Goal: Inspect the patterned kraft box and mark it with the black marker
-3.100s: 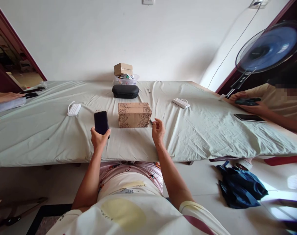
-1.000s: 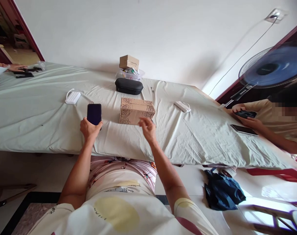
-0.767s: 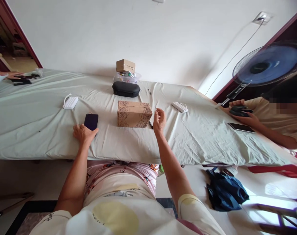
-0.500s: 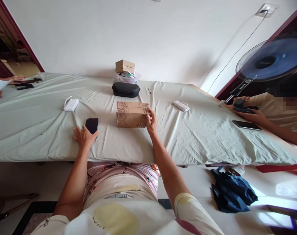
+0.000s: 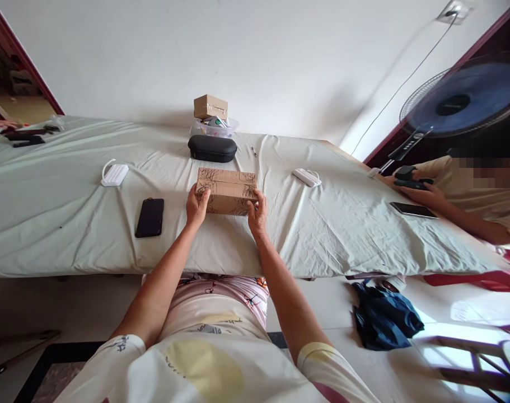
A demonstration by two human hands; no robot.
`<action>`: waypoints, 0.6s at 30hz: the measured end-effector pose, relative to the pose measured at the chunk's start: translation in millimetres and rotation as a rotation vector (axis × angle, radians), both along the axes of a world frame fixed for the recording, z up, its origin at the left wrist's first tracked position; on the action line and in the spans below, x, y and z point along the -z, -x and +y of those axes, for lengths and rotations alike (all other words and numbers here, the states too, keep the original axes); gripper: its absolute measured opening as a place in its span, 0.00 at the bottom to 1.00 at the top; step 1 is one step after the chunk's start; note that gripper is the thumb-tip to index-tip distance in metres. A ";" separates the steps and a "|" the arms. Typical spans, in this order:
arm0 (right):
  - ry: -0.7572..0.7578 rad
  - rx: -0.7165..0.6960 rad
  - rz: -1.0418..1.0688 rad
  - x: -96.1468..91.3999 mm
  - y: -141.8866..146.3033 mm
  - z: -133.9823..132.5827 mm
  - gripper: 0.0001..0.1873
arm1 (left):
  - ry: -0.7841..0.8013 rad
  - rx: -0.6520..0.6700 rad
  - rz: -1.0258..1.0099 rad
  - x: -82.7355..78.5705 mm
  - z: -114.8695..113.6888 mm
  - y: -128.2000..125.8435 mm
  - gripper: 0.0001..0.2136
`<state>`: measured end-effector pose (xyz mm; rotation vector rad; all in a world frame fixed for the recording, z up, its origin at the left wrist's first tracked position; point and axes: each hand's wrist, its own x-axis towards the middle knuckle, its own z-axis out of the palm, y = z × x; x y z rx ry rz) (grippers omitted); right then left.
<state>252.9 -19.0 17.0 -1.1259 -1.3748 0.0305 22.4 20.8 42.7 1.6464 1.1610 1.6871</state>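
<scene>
A: Where is the brown cardboard box with dark swirling line drawings (image 5: 227,189)?
B: Between the person's hands, over the pale green cloth (image 5: 225,246); I can't tell whether its base touches.
A: And the fingers?
B: The left hand (image 5: 197,207) is clamped on the left end, thumb on the near side. The right hand (image 5: 258,214) grips the right end, partly hiding its fingers.
A: What could go wrong?
B: Uneven pressure might let one end slip, I'd say, or squeezing hard could dent the cardboard. Loose cloth might bunch if the box drags.
A: Anything close enough to knock?
B: The flat black phone (image 5: 149,218) lies left of it; a wide leftward swing could catch that. Behind sits the rounded black case (image 5: 212,149), which a forward push might bump.
</scene>
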 end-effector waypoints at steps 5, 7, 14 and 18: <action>0.031 0.004 0.007 4.1 1.3 0.0 0.28 | -0.022 -0.058 0.065 30.9 3.3 2.9 0.28; 0.061 -0.007 0.049 7.0 0.9 3.0 0.30 | 0.044 -0.082 0.149 39.9 5.4 7.5 0.24; 0.318 0.062 0.083 14.7 -0.8 5.3 0.26 | 0.186 -0.171 0.351 41.7 7.5 12.5 0.16; 0.573 0.205 -0.178 16.4 4.1 -2.5 0.26 | 0.277 -0.243 0.542 43.2 -0.5 7.1 0.19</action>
